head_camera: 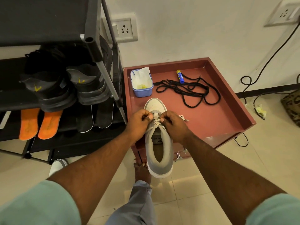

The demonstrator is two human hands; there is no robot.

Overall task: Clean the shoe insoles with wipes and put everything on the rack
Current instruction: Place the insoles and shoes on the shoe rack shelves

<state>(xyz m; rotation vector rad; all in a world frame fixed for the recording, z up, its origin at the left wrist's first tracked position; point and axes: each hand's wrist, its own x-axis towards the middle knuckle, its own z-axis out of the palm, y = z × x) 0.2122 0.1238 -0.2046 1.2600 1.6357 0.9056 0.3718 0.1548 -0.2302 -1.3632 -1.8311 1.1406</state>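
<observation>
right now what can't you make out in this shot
- Head view: whether an insole sits inside the grey shoe; the opening is dark.
- What the left hand and right hand do to the laces; curled fingers hide the grip.
- Label on the blue tube: too small.
- Shoe on the floor: mostly behind the left forearm.
- Top rack shelf: cut by the edge.

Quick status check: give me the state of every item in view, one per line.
Grey shoe: toe on the red tray, laces gripped by left hand and right hand.
Wipes tub: open, a wipe sticking up.
Black laces: loose on the tray.
Orange insoles: on the rack.
Black shoes: shelved.
</observation>
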